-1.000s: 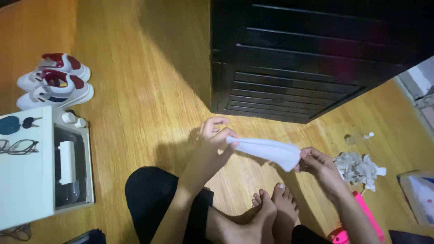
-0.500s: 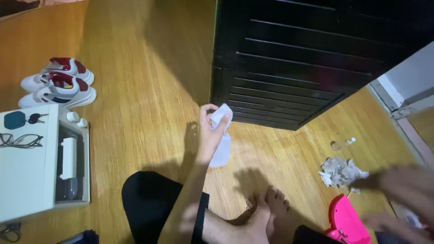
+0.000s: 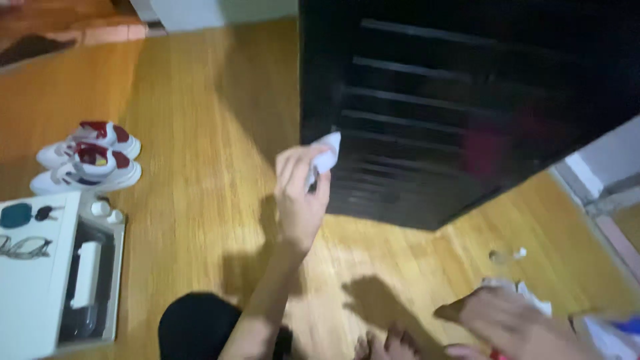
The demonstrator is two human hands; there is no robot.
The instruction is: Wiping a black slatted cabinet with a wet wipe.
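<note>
Warm honey-orange planks are showing across the wooden floor (image 3: 200,133), its grain running in long pale streaks. Rising from it, the tall slatted cabinet (image 3: 453,107) is looking glossy black, with a faint reddish glow on its slats. In front of the cabinet, the left hand (image 3: 300,193) is gripping a crumpled white tissue (image 3: 327,155). Far left of the cabinet, a pair of white sneakers (image 3: 90,160) is showing dark red panels, with a blue stripe on the nearer shoe. Below them, a white box (image 3: 33,280) is carrying a teal key fob (image 3: 17,215).
</note>
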